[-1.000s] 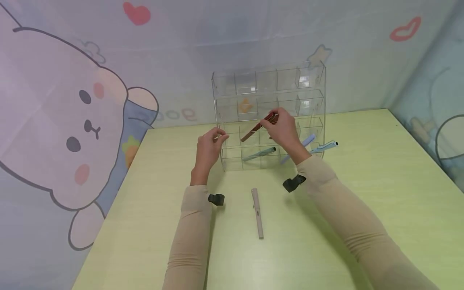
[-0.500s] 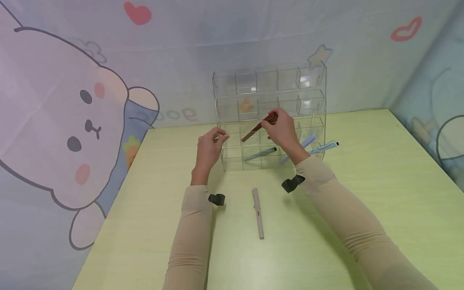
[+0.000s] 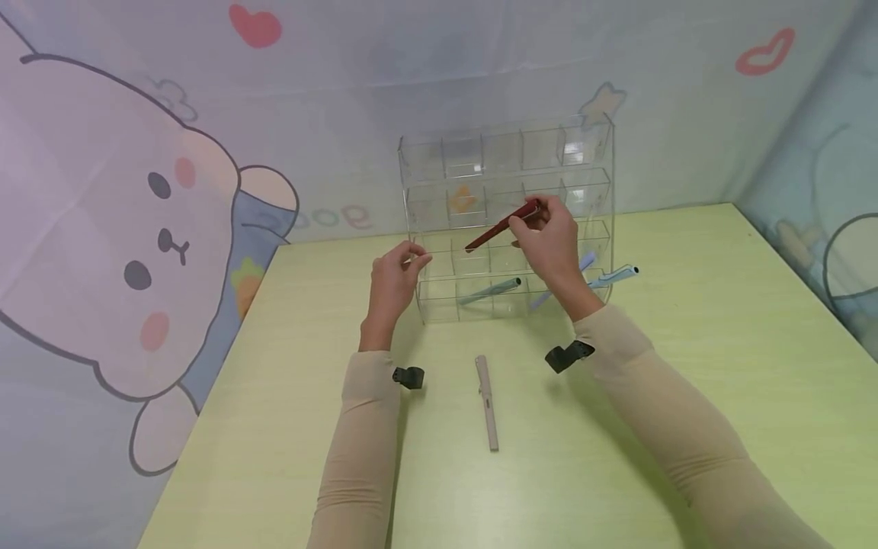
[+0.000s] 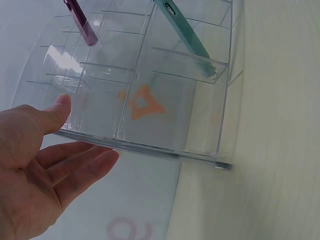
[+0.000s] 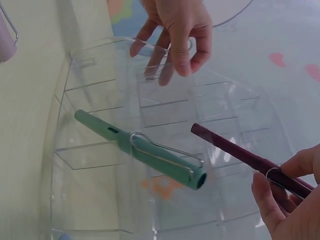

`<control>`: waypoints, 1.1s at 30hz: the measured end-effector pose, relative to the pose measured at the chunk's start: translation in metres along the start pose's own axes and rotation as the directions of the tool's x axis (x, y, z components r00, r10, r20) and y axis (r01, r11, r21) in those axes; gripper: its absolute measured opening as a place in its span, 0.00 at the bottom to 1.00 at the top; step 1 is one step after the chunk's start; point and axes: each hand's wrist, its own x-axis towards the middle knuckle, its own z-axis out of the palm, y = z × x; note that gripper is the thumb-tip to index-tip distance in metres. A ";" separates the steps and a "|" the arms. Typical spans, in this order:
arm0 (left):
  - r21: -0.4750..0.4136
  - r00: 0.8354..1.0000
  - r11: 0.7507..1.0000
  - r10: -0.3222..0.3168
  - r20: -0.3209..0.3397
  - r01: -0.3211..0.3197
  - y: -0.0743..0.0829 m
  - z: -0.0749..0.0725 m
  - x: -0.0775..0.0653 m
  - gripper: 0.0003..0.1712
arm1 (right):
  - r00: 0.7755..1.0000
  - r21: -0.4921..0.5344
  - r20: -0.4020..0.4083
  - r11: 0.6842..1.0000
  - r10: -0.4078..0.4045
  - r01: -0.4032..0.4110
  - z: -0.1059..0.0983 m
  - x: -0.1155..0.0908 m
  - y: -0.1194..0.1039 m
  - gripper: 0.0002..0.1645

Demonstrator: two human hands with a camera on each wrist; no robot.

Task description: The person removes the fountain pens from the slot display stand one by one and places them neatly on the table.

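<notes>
A clear acrylic pen rack [image 3: 507,164] with tiers of small compartments stands at the back of the table. My left hand [image 3: 392,282] holds its left side edge, thumb in front and fingers behind, as the left wrist view shows. My right hand [image 3: 551,240] pinches a dark red pen [image 3: 499,228] near its clip end, slanted before the lower tiers. Whether the pen's far tip touches the rack, I cannot tell. A green pen [image 5: 150,155] leans in the bottom tier. To its right, a lavender pen [image 3: 586,261] and a light blue pen [image 3: 613,277] also lean there.
A pinkish-beige pen [image 3: 486,400] lies on the pale yellow table [image 3: 274,427] between my forearms. Behind the rack hangs a printed cloth [image 3: 329,99] with a bear drawing. A small black camera sits on each wrist.
In the last half second my right hand has moved right and slightly up, taking the dark red pen away from the lower tier. My left hand stays on the rack's edge.
</notes>
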 end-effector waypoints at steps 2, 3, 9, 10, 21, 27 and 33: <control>-0.005 1.000 1.000 0.005 -0.003 -0.005 -0.001 -0.001 0.000 0.11 | 0.999 0.035 -0.016 0.999 -0.028 0.029 -0.002 -0.003 -0.004 0.22; -0.007 1.000 1.000 0.007 -0.005 -0.007 -0.001 -0.002 0.000 0.11 | 0.999 0.054 -0.021 0.998 -0.042 0.044 -0.003 -0.005 -0.006 0.22; -0.015 1.000 1.000 0.009 -0.009 -0.009 -0.004 -0.005 -0.002 0.11 | 0.991 0.126 -0.044 0.984 -0.123 0.127 -0.012 -0.017 -0.017 0.23; -0.015 1.000 1.000 0.006 -0.008 -0.006 -0.004 -0.005 -0.002 0.11 | 0.990 0.129 -0.049 0.982 -0.133 0.139 -0.014 -0.019 -0.019 0.23; -0.010 1.000 1.000 -0.008 -0.001 0.008 -0.006 -0.008 -0.003 0.11 | 0.979 0.163 -0.079 0.967 -0.186 0.196 -0.035 -0.043 -0.026 0.25; -0.014 1.000 1.000 0.006 -0.006 -0.006 -0.008 -0.008 -0.001 0.11 | 0.967 0.122 -0.117 0.963 -0.227 0.241 -0.044 -0.051 -0.029 0.25; 0.001 1.000 1.000 -0.002 -0.007 0.002 -0.010 -0.008 0.000 0.12 | 0.959 0.178 -0.135 0.946 -0.251 0.272 -0.050 -0.055 -0.037 0.26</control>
